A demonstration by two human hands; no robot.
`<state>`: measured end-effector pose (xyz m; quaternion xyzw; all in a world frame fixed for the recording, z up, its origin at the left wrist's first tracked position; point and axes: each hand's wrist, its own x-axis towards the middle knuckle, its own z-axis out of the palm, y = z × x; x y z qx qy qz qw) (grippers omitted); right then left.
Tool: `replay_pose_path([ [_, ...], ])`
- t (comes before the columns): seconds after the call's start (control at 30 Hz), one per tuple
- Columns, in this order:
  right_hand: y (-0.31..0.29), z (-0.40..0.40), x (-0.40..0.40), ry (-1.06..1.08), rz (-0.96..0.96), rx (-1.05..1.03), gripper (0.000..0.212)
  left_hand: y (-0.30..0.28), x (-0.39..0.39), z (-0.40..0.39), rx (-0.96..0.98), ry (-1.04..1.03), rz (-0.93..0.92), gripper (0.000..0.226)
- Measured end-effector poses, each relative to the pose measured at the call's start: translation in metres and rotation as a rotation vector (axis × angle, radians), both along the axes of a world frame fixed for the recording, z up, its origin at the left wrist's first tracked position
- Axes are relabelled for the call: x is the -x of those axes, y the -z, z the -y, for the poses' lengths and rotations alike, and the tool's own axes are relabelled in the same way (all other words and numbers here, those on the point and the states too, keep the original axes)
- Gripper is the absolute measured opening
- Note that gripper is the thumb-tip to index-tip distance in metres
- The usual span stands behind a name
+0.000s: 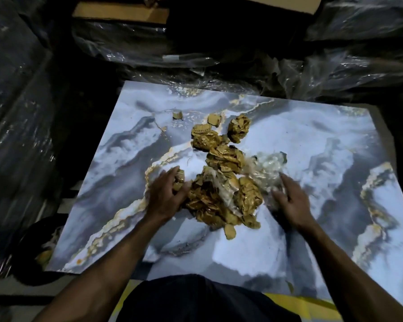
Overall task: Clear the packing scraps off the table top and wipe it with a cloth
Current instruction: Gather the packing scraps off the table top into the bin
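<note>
A view from the head, looking down over a marble-patterned surface (pixel 289 228) in pale blue, grey and gold veins. A heap of crumpled brown scraps (pixel 219 194) lies near its middle, running from the near centre toward the far side. A wad of clear plastic (pixel 269 167) sits against the right side of the heap, touching it. One small scrap (pixel 177 115) lies apart on the far left of the surface, and a flat oval piece (pixel 230 231) lies just at the heap's near edge.

Two bare forearms reach in from the bottom edge. The left hand (pixel 164 196) rests at the left side of the heap – its fingers (pixel 172 173) are curled over a small clump of scraps (pixel 179 180). The right hand (pixel 293 201) lies on the right side, palm down, fingers (pixel 286 180) spread and fairly straight, pressing on the edge of the plastic. This hand is blurred, so finer detail is unclear.

Around the surface it is dark. Bulky bundles wrapped in shiny plastic film (pixel 137 43) stand beyond the far edge and along the left, and a cardboard box (pixel 121 12) rests on top of them at the far side. The person's dark clothing (pixel 207 300) fills the bottom centre – a strip of yellow (pixel 300 300) shows just beside it
</note>
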<state>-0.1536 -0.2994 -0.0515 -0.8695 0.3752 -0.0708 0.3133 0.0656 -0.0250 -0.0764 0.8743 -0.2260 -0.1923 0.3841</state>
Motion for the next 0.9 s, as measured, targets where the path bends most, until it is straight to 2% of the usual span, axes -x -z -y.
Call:
replay_pose_path([
  [0.1, 0.008, -0.028, -0.013, 0.058, 0.085, -0.032, 0.076, 0.001, 0.020, 0.009, 0.039, 0.022, -0.031, 0.087],
  [0.2, 0.012, -0.053, -0.023, 0.113, 0.150, -0.027, 0.073, 0.001, 0.034, 0.018, 0.054, 0.029, -0.055, 0.092],
  [0.33, 0.014, -0.073, -0.034, 0.109, 0.118, 0.070, 0.069, -0.005, 0.040, 0.029, 0.106, 0.087, -0.075, 0.097],
  [0.47, 0.003, -0.055, -0.032, 0.250, 0.241, 0.087, 0.065, -0.018, 0.039, 0.026, 0.233, -0.014, -0.006, 0.098],
  [0.57, -0.008, -0.037, -0.035, 0.113, 0.198, 0.134, 0.072, -0.017, 0.039, 0.016, 0.244, -0.065, 0.058, 0.096],
  [0.67, -0.007, -0.031, -0.043, -0.208, -0.027, 0.238, 0.080, -0.010, 0.048, 0.014, 0.097, 0.029, 0.038, 0.093],
  [0.73, -0.001, -0.034, -0.044, -0.330, -0.139, 0.242, 0.083, -0.005, 0.053, 0.017, 0.010, 0.084, 0.082, 0.095],
  [0.8, 0.008, -0.038, -0.041, -0.305, -0.129, 0.208, 0.078, -0.002, 0.054, 0.021, -0.026, 0.085, 0.120, 0.095],
  [0.9, 0.018, -0.050, -0.036, -0.137, -0.001, 0.153, 0.074, -0.001, 0.056, 0.028, -0.035, 0.042, 0.129, 0.092],
])
